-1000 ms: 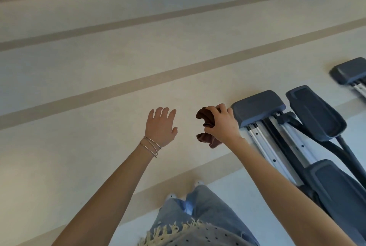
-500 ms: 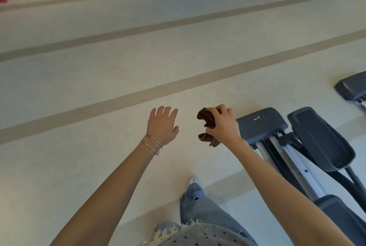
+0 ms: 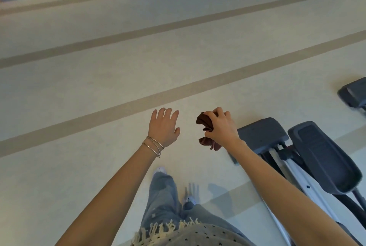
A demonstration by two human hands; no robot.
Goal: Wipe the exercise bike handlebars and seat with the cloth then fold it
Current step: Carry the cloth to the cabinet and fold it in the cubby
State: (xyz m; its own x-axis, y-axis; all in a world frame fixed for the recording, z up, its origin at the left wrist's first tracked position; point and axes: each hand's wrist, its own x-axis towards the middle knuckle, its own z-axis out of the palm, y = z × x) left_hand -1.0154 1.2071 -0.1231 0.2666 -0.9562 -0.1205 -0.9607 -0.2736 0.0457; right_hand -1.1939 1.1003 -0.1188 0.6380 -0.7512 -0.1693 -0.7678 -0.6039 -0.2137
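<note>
We count two bare hands: left hand (image 3: 164, 126), right hand (image 3: 222, 128). One crumpled dark brown cloth (image 3: 206, 129). Three thin metal bangles (image 3: 154, 146) on one wrist. Two grey jean legs (image 3: 162, 196) and two pale shoe tips (image 3: 160, 169). One grey-and-silver exercise machine (image 3: 309, 158) with one dark foot pedal in full view, plus one more dark machine end (image 3: 353, 93) at the edge. Four tan floor stripes (image 3: 138, 103) on the pale floor.
</note>
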